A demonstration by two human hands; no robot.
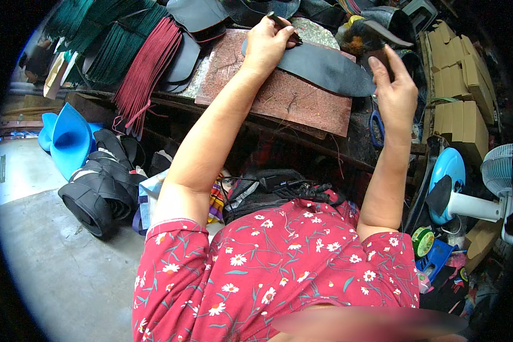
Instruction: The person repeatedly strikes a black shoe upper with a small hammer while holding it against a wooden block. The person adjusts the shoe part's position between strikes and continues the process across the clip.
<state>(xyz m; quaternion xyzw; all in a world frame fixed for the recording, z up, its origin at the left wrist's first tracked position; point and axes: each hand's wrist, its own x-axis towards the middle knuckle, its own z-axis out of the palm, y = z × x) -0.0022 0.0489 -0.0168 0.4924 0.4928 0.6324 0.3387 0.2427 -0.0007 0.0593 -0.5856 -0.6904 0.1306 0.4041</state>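
A long dark grey sole-shaped sheet [325,69] lies across a speckled reddish board [290,105] on the workbench. My left hand [269,47] is at the sheet's left part, closed around a slim dark object [282,25] whose kind I cannot make out. By the sheet's right end is my right hand [394,88], its thumb and forefinger spread apart with nothing visible between them. Its lower fingers are partly hidden, and I cannot tell if they touch the sheet. Blue-handled scissors [376,128] rest just below the right hand.
Bundles of dark green strips [122,48] and red strips [149,74] hang at the bench's left. More grey soles [183,60] sit beside them. Cardboard boxes [461,80] and a white fan [499,171] stand right. Black rolled pieces [100,194] lie at lower left.
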